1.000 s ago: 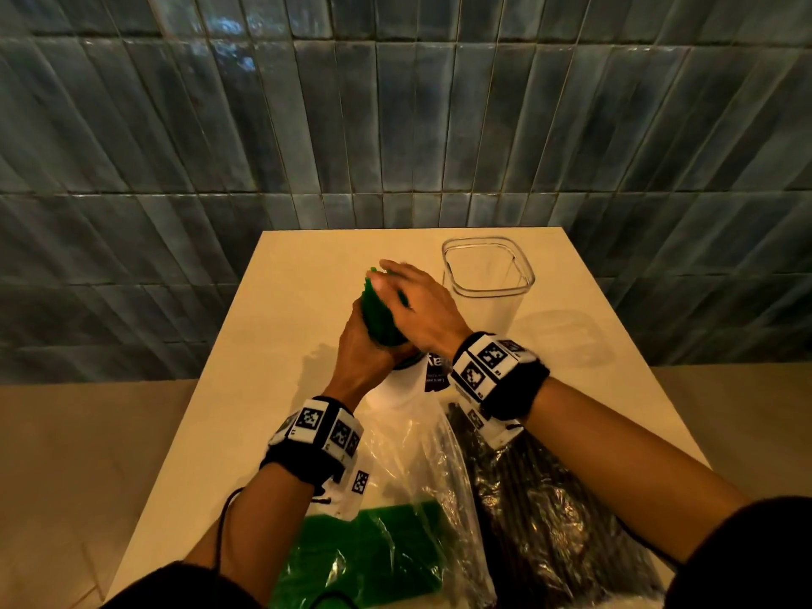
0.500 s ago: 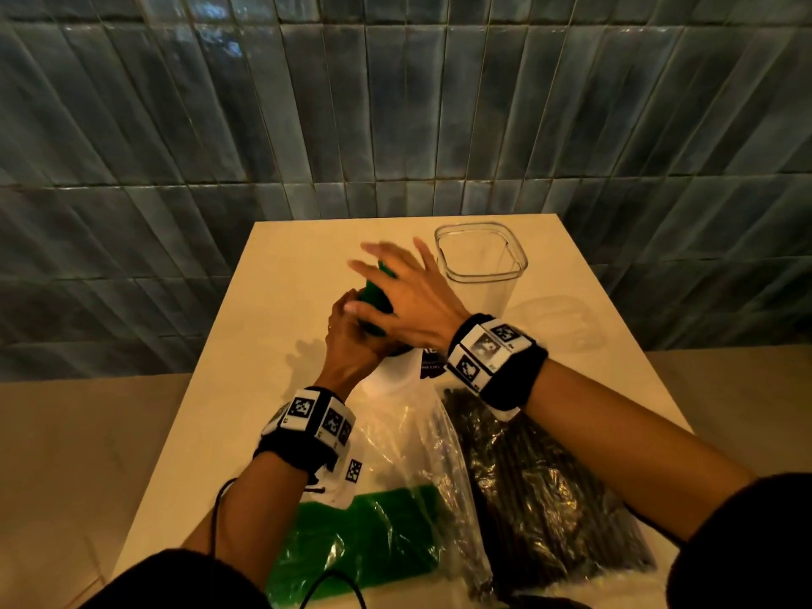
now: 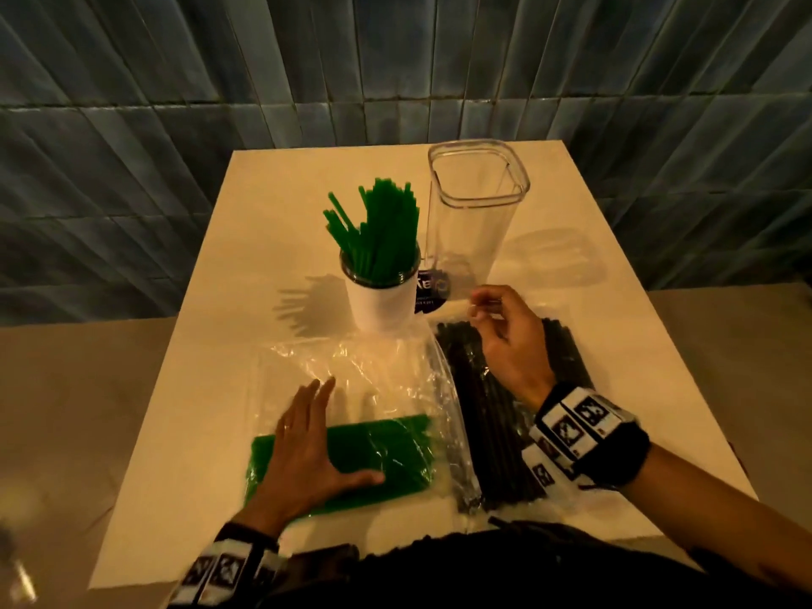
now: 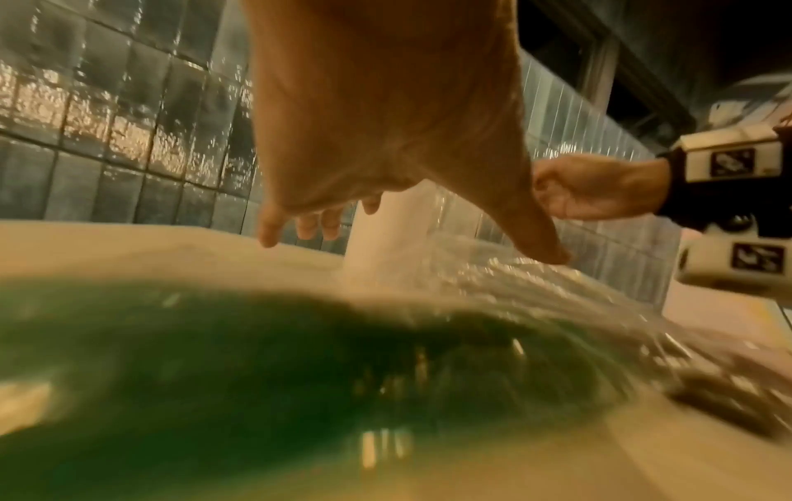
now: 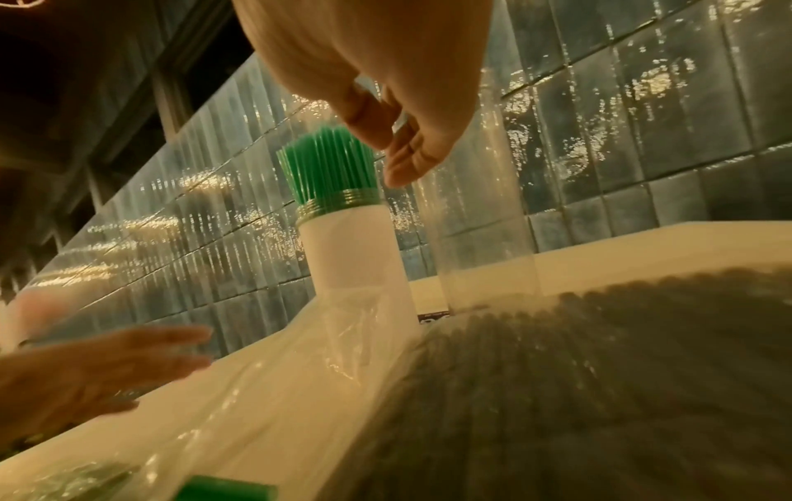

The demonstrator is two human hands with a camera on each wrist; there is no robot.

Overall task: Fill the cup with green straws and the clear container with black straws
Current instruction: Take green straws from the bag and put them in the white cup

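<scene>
My left hand (image 3: 307, 450) lies flat, fingers straight and spread, on the plastic bag of green straws (image 3: 386, 450) at the near left of the table (image 3: 211, 345); it grips nothing. Farther back stands the white cup (image 3: 381, 303), upright, with a bunch of green straws (image 3: 378, 230) fanning out of its mouth. Just right of it stands the clear container (image 3: 476, 213), upright and empty. My right hand (image 3: 509, 340) hovers above the bag of black straws (image 3: 505, 432), fingers loosely curled, holding nothing that I can see.
</scene>
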